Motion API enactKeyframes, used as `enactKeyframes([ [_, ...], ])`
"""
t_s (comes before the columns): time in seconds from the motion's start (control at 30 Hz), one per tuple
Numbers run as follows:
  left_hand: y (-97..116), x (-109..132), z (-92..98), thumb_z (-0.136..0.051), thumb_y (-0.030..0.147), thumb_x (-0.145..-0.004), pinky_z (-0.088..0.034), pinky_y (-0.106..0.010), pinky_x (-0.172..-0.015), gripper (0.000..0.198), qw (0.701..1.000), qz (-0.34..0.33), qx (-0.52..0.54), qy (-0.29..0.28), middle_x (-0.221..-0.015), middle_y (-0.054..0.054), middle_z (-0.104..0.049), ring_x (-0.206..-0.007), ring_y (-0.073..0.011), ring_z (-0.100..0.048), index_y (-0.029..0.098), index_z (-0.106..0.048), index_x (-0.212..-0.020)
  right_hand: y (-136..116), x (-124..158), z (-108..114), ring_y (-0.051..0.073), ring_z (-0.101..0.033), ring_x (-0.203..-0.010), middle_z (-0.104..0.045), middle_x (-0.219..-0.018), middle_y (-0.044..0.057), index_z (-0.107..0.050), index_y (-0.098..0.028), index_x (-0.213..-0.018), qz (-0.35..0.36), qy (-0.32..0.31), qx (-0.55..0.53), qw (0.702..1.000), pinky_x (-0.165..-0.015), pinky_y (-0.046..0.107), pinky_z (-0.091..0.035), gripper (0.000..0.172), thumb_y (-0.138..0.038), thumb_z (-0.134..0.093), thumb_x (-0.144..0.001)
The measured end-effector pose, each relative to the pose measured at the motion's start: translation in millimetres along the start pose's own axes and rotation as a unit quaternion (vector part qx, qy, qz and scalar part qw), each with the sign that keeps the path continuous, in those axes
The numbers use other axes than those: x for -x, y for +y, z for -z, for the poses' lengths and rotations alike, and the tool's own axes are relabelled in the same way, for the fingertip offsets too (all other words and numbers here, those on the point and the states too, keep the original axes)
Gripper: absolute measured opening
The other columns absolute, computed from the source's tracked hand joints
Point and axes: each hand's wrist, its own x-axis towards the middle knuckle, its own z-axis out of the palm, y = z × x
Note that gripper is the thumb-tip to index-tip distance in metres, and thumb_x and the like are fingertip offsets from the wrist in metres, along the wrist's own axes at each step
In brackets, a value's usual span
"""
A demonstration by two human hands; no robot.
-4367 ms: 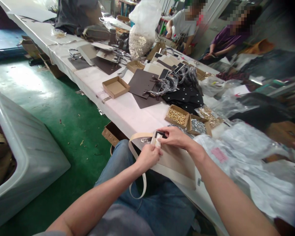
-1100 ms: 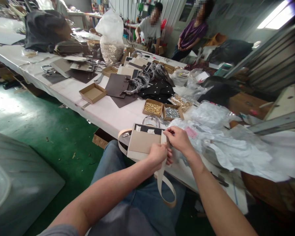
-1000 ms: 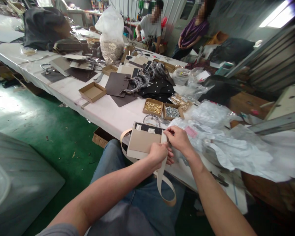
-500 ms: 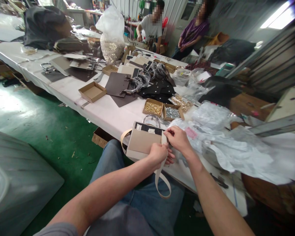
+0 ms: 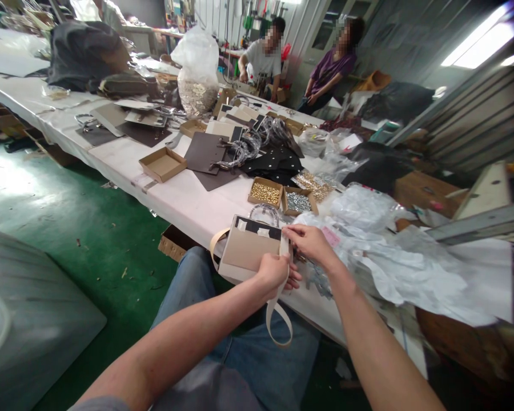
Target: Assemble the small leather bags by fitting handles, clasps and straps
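A beige handbag panel with a black strip along its far edge lies at the table's front edge, above my knees. A pale strap runs along its right side and hangs in a loop below. My left hand is closed on the strap and the panel's right side, thumb on top. My right hand pinches the strap's upper end near the panel's far right corner. Another length of strap curves out at the left side. A plastic-wrapped handle sits just beyond the panel.
Small cardboard boxes hold gold studs and silver pieces. An open cardboard tray stands left of dark brown panels. Crumpled clear plastic covers the right side. Two people are at the far side. A grey bin stands at left.
My right hand has shifted slightly along the strap's upper end toward the panel. The hanging strap loop has swung a little left. The camera view has tilted slightly.
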Motion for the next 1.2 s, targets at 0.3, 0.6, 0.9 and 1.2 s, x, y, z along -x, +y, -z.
enactKeyframes([
  [0.3, 4.5, 7.9, -1.7, -0.047, 0.050, -0.120, -0.045, -0.026, -0.054, 0.051, 1.000, -0.003, -0.015, -0.005, -0.073, -0.011, -0.078, -0.049, -0.0156, -0.063, 0.011, -0.072, -0.099, 5.6, -20.1, 5.1, 0.031, -0.082, -0.097, -0.090, -0.106, 0.008, -0.094, -0.021, -0.114, 0.015, -0.051, -0.031, 0.998, -0.088, 0.039, -0.064, 0.040, -0.046, -0.089, -0.082],
  [0.6, -3.4, 11.6, 3.5, -0.052, 0.061, -0.117, -0.048, -0.026, -0.055, 0.062, 0.998, -0.022, -0.052, 0.009, -0.072, -0.015, -0.081, -0.052, -0.0167, -0.066, 0.007, -0.078, -0.103, 0.3, -9.4, 16.7, 0.022, -0.069, -0.075, -0.084, -0.092, 0.005, -0.087, -0.020, -0.137, 0.013, -0.132, -0.015, 0.991, -0.068, 0.034, -0.055, 0.059, -0.045, -0.088, -0.084],
  [0.9, -11.9, 6.2, 9.3, -0.051, 0.055, -0.116, -0.048, -0.028, -0.054, 0.056, 0.998, -0.052, -0.042, -0.018, -0.068, -0.014, -0.078, -0.048, -0.0171, -0.063, 0.011, -0.074, -0.091, -17.5, -10.4, 22.2, 0.019, -0.060, -0.071, -0.069, -0.077, -0.002, -0.086, -0.019, -0.127, 0.074, -0.144, 0.101, 0.982, -0.068, 0.031, -0.046, 0.052, -0.048, -0.083, -0.083],
  [1.2, -19.4, 10.0, 21.0, -0.055, 0.052, -0.113, -0.047, -0.028, -0.051, 0.055, 0.990, -0.108, -0.092, -0.007, -0.057, -0.012, -0.072, -0.043, -0.0161, -0.054, 0.016, -0.069, -0.073, -29.4, -15.6, 31.2, 0.016, -0.054, -0.070, -0.064, -0.077, -0.004, -0.078, -0.022, -0.101, 0.099, -0.204, 0.120, 0.966, -0.065, 0.029, -0.040, 0.032, -0.045, -0.085, -0.079],
])
